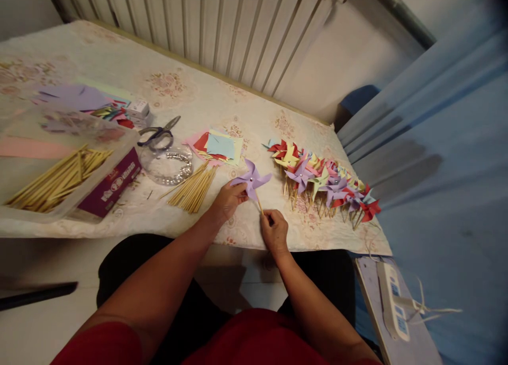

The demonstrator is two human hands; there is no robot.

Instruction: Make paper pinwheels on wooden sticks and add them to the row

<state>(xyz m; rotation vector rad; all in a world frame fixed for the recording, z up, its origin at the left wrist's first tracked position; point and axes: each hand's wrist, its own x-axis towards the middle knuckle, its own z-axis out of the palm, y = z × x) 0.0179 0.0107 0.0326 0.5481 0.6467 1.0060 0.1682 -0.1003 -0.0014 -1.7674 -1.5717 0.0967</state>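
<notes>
Between my two hands is a purple paper pinwheel (251, 180) on a thin wooden stick (260, 203). My left hand (229, 200) is closed, its fingers at the lower left edge of the paper head. Lower down, my right hand (274, 228) pinches the stick near its bottom end. To the left of my left hand lies a bundle of bare wooden sticks (194, 190). Behind it sits a small stack of coloured paper pieces (220, 146), with a light blue one on top. Many finished-looking pinwheels (313, 180) stand in rows at the right.
A clear round dish (166, 166) with small shiny pieces stands by dark-handled scissors (159, 135). At far left, a plastic box (133, 140) holds more sticks. Coloured paper (75, 96) lies behind it. A power strip (392, 301) rests on a side surface beside the blue curtain (448, 143).
</notes>
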